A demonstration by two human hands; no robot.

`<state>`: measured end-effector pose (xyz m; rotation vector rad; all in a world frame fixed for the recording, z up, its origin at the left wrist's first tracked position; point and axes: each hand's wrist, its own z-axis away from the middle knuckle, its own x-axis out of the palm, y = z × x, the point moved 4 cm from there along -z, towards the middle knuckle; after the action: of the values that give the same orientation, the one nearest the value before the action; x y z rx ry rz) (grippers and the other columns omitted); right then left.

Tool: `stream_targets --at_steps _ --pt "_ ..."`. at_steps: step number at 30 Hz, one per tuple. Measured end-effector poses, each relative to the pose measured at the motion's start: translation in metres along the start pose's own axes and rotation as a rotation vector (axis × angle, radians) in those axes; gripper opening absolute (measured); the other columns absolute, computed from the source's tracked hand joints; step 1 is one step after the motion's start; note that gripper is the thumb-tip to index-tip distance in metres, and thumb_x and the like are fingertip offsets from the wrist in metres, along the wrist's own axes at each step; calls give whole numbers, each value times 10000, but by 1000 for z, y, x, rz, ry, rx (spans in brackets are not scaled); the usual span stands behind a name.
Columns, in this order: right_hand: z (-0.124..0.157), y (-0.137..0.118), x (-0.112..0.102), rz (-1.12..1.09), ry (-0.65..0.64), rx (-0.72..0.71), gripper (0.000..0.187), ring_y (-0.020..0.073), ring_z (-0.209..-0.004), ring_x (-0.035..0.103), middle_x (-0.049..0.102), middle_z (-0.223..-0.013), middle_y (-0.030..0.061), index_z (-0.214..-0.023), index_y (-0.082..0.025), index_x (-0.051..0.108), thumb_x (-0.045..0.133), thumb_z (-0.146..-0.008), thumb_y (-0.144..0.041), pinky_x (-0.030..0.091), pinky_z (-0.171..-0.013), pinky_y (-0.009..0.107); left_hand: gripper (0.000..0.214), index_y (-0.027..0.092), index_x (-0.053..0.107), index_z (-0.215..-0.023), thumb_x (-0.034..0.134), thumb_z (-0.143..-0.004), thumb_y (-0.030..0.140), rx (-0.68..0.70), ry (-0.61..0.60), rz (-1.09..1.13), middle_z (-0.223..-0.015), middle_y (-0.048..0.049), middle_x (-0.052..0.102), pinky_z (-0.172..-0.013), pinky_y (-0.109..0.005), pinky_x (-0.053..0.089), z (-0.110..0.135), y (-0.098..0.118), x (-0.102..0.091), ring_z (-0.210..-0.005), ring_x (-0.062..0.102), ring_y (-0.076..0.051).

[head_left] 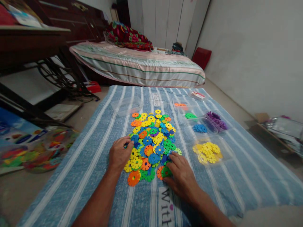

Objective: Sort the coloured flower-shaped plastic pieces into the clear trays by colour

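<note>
A loose heap of plastic interlocking discs point(148, 141) in yellow, orange, blue and green lies on the striped blue cloth. At its left edge, my left hand point(120, 153) has its thumb and forefinger curled together beside a blue disc point(134, 138). What sits between those fingertips is hidden. My right hand point(181, 174) rests at the heap's lower right, fingers stretched apart. Its fingertips reach dark blue discs, and its thumb is by a green disc point(166, 171) that overlaps an orange one.
Clear boxes on the right hold yellow discs point(208, 152), blue discs point(199, 128), purple discs point(216, 120), green discs point(190, 116) and orange pieces point(180, 105). A clear box point(127, 106) stands behind the heap at left. Beyond is a bed point(142, 67).
</note>
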<state>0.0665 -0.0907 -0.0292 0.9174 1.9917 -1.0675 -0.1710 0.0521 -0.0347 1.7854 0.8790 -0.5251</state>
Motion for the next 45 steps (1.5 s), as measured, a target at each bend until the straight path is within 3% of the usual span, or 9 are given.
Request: stream_targets --at_steps 9,14,20,26,29,34,36,41,45 --pt "-9 15 -11 -186 21 38 36 245 -1151 582 669 -1101 82 -815 -228 635 619 -821 -196 503 -964 424 189 249 633 -680 539 -769 387 5 16 10 -985 -39 741 -946 -372 505 0 0 -1 -985 663 -233" --pt "-29 34 -35 -252 77 134 109 215 -1021 647 697 -996 67 -766 -225 658 598 -856 -240 532 -878 366 189 246 635 -687 539 -769 386 0 8 14 -997 -43 739 -962 -370 497 -1 0 -1 -993 661 -232" --pt "-57 74 -69 -203 263 195 188 213 -914 675 717 -941 82 -746 -205 663 576 -879 -304 533 -830 358 196 243 633 -676 534 -771 382 3 -6 17 -981 -49 739 -958 -381 501 -1 1 -1 -992 663 -239" --pt "-67 119 -105 204 584 303 221 244 -817 659 711 -836 92 -848 -195 681 544 -865 -366 522 -794 408 196 242 639 -675 534 -770 378 7 4 10 -973 -45 742 -938 -374 508 0 -1 -1 -980 665 -233" --pt "-59 101 -96 184 505 236 215 236 -814 656 710 -857 88 -885 -202 678 530 -890 -358 523 -785 392 207 236 646 -688 525 -775 380 0 -4 0 -1001 -55 741 -940 -373 504 0 0 -1 -994 662 -235" --pt "-38 39 -47 12 89 25 170 197 -830 636 685 -885 74 -854 -215 661 505 -917 -235 534 -754 323 207 233 640 -691 516 -777 375 -6 -19 -2 -1015 -55 741 -960 -368 490 1 3 0 -1000 662 -231" --pt "-30 25 -31 -9 -4 -6 156 198 -880 627 669 -910 73 -844 -219 654 512 -903 -196 541 -778 319 207 230 635 -689 513 -778 372 -10 -18 0 -1015 -60 740 -963 -375 488 1 3 0 -1003 660 -236" --pt "-15 20 -12 28 19 -20 109 282 -1171 539 630 -1126 116 -941 -209 648 593 -846 -204 508 -967 463 202 222 629 -690 515 -777 365 -16 -17 7 -1010 -72 736 -977 -382 480 1 2 1 -1010 654 -242" --pt "-11 17 -5 83 -34 -21 207 366 -1287 449 576 -1266 175 -989 -178 653 689 -788 -210 472 -994 558 199 223 622 -681 514 -774 362 -16 -19 2 -1022 -65 737 -984 -374 477 1 4 -1 -1015 654 -237"
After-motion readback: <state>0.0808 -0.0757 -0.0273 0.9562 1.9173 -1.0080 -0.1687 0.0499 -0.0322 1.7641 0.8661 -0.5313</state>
